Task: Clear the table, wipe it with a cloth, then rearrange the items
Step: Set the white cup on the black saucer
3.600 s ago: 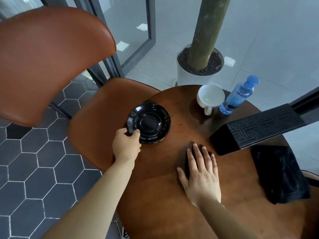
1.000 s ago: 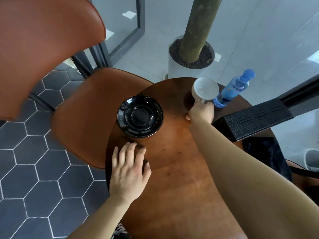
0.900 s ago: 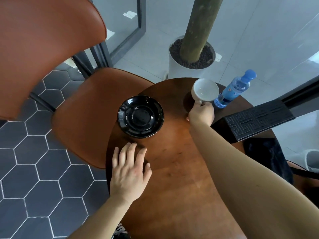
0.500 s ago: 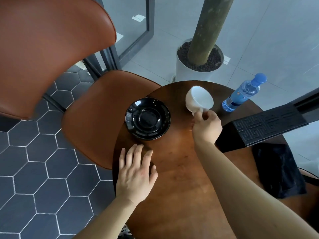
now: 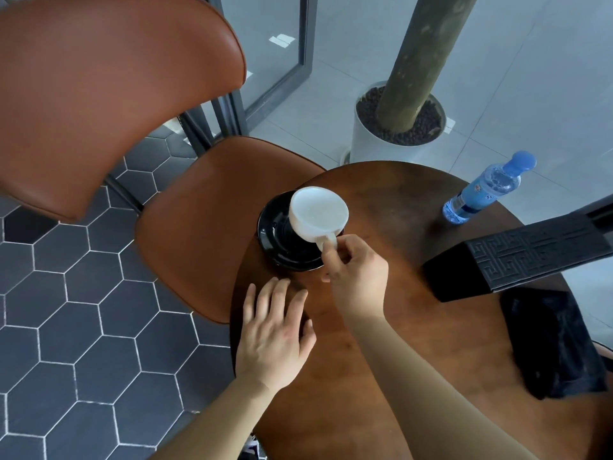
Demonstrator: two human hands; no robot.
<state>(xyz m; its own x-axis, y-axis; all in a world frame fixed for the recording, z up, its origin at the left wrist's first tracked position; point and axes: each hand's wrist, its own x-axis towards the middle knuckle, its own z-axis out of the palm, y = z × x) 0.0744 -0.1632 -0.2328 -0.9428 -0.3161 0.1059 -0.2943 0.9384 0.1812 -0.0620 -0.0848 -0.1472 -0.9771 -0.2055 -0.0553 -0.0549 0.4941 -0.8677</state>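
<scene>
On the round brown wooden table (image 5: 414,327), my right hand (image 5: 356,270) pinches the handle of a white cup (image 5: 318,214). The cup sits over the black saucer (image 5: 282,244) at the table's left side; whether it rests on the saucer or hovers just above it I cannot tell. My left hand (image 5: 273,333) lies flat on the table near its left edge, fingers spread, just in front of the saucer. A blue water bottle (image 5: 484,190) stands at the far right. A dark cloth (image 5: 554,343) lies on the right side.
A long black patterned box (image 5: 517,254) lies across the right part of the table. A brown leather chair (image 5: 212,220) stands close to the table's left edge. A white planter (image 5: 371,141) with a trunk stands behind the table on the floor.
My right hand has carried the white cup from the far side by the bottle leftwards to the black saucer. My left hand has stayed flat on the table.
</scene>
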